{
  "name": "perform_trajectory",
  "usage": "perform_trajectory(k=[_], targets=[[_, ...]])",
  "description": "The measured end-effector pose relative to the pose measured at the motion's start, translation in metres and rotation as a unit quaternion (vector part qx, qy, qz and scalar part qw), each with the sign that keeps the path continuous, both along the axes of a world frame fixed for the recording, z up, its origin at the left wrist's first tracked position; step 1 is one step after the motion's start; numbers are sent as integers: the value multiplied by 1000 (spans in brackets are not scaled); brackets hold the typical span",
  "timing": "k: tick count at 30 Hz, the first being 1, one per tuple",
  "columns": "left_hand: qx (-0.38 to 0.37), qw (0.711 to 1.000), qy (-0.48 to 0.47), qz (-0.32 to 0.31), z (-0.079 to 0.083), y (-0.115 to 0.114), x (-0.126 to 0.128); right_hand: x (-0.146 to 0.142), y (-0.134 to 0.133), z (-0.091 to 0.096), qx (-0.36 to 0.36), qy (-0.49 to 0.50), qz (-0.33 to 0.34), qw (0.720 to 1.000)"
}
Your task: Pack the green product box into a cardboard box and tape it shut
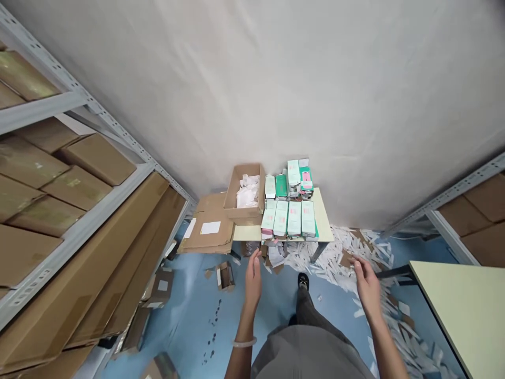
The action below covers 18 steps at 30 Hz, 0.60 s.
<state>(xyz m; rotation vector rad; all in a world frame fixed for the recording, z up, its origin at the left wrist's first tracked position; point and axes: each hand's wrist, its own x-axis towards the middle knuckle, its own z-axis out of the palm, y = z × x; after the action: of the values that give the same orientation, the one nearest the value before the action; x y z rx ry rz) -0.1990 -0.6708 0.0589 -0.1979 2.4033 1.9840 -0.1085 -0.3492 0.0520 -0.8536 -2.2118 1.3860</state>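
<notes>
While empty, the left hand (253, 280) hangs open near the worktop (246, 233); the right hand (366, 287) spreads wide above paper scraps (335, 266).

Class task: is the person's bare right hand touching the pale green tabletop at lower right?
Apart: the head view shows blue floor and white paper strips between the right hand and the pale green tabletop.
</notes>
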Motion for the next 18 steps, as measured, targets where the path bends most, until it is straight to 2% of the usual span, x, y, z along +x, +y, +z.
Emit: perform_trajectory(k=[4, 8, 11, 14, 18], targets=[[12, 1000, 2, 26, 7, 22, -52, -72, 19, 12, -1, 4, 40, 999], [31, 999, 18, -5, 22, 65, -104, -139, 45, 24, 25, 21, 49, 998], [37, 999, 22, -28, 28, 98, -130, -194, 53, 34, 40, 19, 90, 995], [50, 997, 0, -51, 26, 119, -146, -258, 43, 48, 88, 21, 140, 986], [59, 994, -50, -82, 14, 124, -164, -342, 10, 67, 177, -7, 178, 968]])
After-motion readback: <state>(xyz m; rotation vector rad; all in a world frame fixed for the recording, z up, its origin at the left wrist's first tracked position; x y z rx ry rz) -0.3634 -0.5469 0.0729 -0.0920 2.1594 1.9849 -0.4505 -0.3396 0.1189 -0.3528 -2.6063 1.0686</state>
